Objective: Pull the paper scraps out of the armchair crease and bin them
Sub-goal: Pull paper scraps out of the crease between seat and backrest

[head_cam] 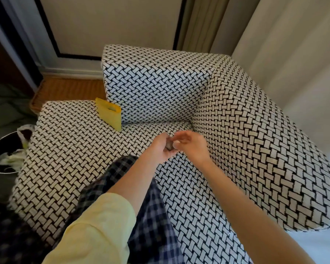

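Nearest the lens, a yellow sleeve (95, 225) and a plaid-trousered knee (151, 216) lean onto the woven-pattern armchair (255, 140), the knee planted on the seat, apparently to bring the person within reach of the far crease (156, 123) where seat meets back cushion. Both hands meet just above the seat, near that crease. The left hand (163, 147) curls its grip round a small grey wad (169, 146), seemingly a gathered paper scrap, while the right hand (191, 145) appears to pinch the same wad from the right with thumb and fingertips, perhaps to pack it tight for carrying. A yellow card (110, 115) stands upright, wedged where the left armrest meets the back cushion. On the floor just beside the left armrest, the bin (4, 172) holds pale scraps, placed close for a short reach. The wad is not yet binned.
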A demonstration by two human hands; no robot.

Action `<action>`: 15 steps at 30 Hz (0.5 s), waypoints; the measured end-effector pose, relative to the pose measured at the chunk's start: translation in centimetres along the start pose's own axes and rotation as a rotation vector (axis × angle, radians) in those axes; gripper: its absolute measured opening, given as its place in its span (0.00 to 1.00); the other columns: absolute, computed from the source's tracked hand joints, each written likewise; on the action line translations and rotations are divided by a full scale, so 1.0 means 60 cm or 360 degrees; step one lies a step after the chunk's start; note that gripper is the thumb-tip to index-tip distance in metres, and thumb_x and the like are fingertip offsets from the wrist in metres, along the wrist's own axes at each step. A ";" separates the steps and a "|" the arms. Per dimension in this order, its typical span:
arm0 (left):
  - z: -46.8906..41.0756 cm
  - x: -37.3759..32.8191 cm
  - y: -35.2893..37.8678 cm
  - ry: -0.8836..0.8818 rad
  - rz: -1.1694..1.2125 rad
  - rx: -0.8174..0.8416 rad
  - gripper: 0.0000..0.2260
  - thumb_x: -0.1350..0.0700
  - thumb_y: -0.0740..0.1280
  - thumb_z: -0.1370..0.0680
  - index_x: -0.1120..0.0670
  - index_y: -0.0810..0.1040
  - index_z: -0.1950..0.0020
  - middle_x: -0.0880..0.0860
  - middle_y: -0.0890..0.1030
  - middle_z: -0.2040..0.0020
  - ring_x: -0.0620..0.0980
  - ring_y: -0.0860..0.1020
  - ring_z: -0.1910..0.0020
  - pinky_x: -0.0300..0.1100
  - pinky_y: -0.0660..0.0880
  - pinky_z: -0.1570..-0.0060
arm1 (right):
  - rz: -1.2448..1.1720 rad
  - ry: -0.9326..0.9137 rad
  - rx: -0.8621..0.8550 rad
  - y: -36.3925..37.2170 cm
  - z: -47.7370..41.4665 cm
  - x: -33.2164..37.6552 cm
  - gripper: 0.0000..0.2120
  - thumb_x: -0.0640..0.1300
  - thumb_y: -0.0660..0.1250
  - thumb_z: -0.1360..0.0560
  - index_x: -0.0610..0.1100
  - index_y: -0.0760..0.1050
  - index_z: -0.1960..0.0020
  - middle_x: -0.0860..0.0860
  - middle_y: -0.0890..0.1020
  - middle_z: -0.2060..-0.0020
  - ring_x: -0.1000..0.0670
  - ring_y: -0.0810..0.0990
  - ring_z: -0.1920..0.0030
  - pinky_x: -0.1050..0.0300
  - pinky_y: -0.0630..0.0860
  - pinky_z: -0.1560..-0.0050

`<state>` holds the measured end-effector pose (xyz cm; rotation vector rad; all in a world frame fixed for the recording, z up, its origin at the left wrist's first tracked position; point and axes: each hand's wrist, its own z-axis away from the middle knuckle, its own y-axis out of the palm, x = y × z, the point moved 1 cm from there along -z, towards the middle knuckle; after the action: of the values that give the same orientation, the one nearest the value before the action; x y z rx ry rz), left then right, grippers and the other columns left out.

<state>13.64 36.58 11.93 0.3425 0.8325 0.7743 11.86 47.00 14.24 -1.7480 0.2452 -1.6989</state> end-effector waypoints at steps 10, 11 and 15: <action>0.028 -0.139 -0.092 0.0168 0.0385 -0.0053 0.04 0.64 0.54 0.20 0.62 0.68 0.52 0.60 0.74 0.60 0.51 0.76 0.67 0.44 0.80 0.71 | -0.0089 -0.0095 -0.0115 0.103 -0.092 0.136 0.07 0.37 0.68 0.27 0.42 0.78 0.49 0.48 0.83 0.56 0.54 0.81 0.62 0.66 0.79 0.57; 0.028 -0.147 -0.100 0.0171 0.0473 -0.0062 0.05 0.64 0.54 0.20 0.62 0.68 0.53 0.59 0.74 0.60 0.51 0.75 0.67 0.45 0.81 0.69 | -0.0119 -0.0099 -0.0118 0.113 -0.099 0.145 0.06 0.36 0.68 0.27 0.41 0.79 0.50 0.47 0.83 0.56 0.55 0.81 0.63 0.65 0.79 0.57; 0.037 -0.188 -0.148 0.0183 0.0709 -0.0053 0.06 0.66 0.54 0.20 0.63 0.70 0.53 0.60 0.74 0.58 0.50 0.74 0.64 0.42 0.79 0.62 | -0.0335 -0.0029 -0.0099 0.178 -0.130 0.177 0.05 0.36 0.65 0.26 0.44 0.78 0.54 0.47 0.82 0.58 0.48 0.82 0.58 0.54 0.80 0.51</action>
<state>14.79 22.30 14.47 0.4645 0.8608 1.2304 9.29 30.30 16.07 -1.8898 0.1099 -1.8395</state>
